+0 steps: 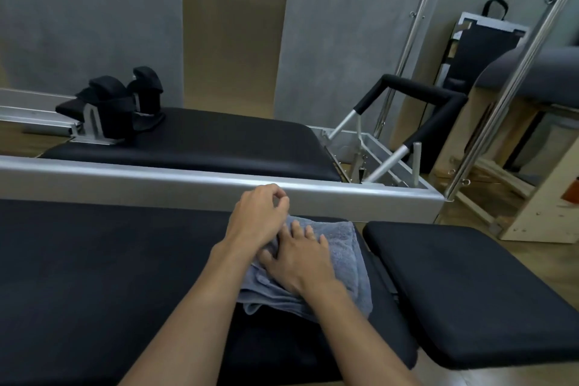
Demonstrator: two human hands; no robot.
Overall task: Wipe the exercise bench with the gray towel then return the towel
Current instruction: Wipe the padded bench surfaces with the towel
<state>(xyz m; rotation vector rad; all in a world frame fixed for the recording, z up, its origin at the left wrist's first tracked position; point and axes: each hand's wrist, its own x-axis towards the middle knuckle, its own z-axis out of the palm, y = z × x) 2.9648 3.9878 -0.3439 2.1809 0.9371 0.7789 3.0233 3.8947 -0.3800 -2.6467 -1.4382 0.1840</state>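
2 hands of yours are on 1 gray towel [344, 260]. It lies folded in several layers on the black padded counter [109, 260], at the counter's right end. Just past it a narrow gap opens before 1 separate black pad [470, 285].

Your right hand [297, 260] lies palm down on the towel with its fingers straight and spread, pressing the cloth flat. Your left hand [255, 219] sits at the towel's far left corner, just beside the right hand's fingertips. Its fingers are curled and the thumb and forefinger tips are close together. You cannot tell from this view whether any cloth is caught between them. Both forearms come up from the bottom edge and draw together at the towel.

Beyond the counter runs 1 long silver rail [188, 185], the near side of 1 second machine. That machine carries 1 black carriage pad [219, 141]. At the pad's left end 2 black shoulder blocks [106, 103] stand upright on metal brackets. At its right end 1 foot bar [416, 89] rises at a tilt, its top wrapped in black padding.

Behind it, 1 gold panel [232, 25] stands against the gray wall. On the right, 1 thick chrome pole [513, 97] slants down toward the wooden floor [532, 260].
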